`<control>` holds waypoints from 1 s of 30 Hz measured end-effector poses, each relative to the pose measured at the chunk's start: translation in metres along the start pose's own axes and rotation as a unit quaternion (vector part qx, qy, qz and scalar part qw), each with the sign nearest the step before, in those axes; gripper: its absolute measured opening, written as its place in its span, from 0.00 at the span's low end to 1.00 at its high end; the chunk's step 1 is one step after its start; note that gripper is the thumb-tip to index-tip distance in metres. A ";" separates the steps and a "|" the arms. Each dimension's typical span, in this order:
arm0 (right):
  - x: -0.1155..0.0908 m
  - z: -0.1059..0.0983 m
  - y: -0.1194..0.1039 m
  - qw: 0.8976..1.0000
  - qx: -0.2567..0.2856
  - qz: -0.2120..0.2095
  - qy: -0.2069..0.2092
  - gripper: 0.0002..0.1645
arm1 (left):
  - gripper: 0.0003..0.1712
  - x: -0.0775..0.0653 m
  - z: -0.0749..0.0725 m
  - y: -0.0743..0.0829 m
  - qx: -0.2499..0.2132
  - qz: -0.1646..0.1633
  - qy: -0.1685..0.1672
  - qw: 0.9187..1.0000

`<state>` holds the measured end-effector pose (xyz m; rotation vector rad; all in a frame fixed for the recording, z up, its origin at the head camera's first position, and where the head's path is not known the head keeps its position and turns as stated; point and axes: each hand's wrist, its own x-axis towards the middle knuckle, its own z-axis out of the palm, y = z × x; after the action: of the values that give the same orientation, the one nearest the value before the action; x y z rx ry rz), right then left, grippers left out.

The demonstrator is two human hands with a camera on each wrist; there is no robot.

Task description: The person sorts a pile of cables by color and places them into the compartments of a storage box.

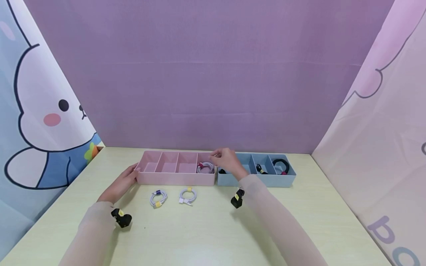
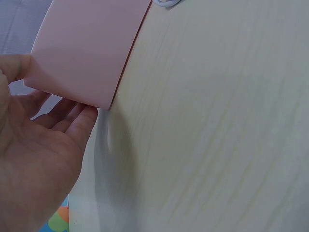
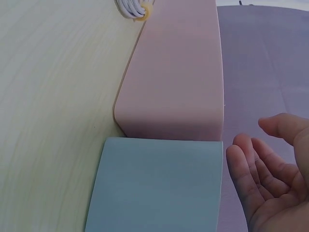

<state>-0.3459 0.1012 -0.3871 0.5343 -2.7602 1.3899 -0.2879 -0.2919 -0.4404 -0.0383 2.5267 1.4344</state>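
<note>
My left hand (image 1: 124, 181) holds the left end of a pink divided box (image 1: 176, 179), its thumb at the rim and its fingers against the end wall. In the left wrist view that end wall meets the fingertips (image 2: 89, 113). My right hand (image 1: 229, 162) hovers over the seam between the pink box and a blue divided box (image 1: 256, 181), its fingers loosely bent with nothing visible between them. A coiled white cable (image 1: 209, 168) with a red tie lies in the pink box's rightmost compartment, beside the right hand.
Two coiled white cables, one with blue and yellow ties (image 1: 158, 198) and one with a yellow tie (image 1: 188, 195), lie before the pink box. The blue box holds a black cable with a red tie (image 1: 281, 165) and one with a yellow tie (image 1: 261, 170). A purple backdrop (image 1: 213, 81) stands behind.
</note>
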 end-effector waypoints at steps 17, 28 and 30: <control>-0.010 0.003 -0.006 1.000 0.000 -0.020 -0.010 0.19 | 0.47 0.002 0.001 -0.002 -0.001 0.011 0.001 1.000; -0.016 0.007 -0.010 0.999 0.014 -0.047 -0.023 0.14 | 0.47 0.000 0.001 0.000 0.002 0.017 0.005 1.000; -0.016 0.009 -0.010 0.998 0.013 -0.051 -0.026 0.13 | 0.47 0.000 0.001 -0.001 0.003 0.017 0.006 1.000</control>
<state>-0.3264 0.0938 -0.3872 0.7111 -2.7141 1.4112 -0.2875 -0.2915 -0.4414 -0.0023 2.5536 1.4440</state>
